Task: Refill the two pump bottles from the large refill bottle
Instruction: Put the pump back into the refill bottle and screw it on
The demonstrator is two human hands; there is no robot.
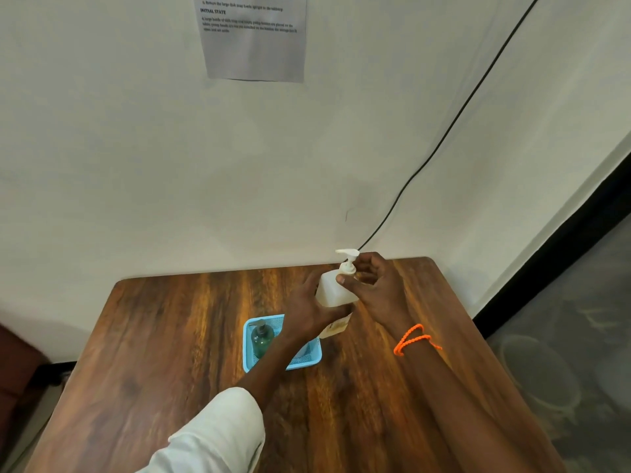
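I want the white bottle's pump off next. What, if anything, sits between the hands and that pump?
Nothing visible does. The left hand already grips the white bottle by its body, and the right hand has its fingers at the pump collar.

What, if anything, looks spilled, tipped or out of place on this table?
Nothing stands out. The left hand holds the white pump bottle while the right hand is at its pump. The green bottle stands upright in the blue basket, and no spill shows on the table.
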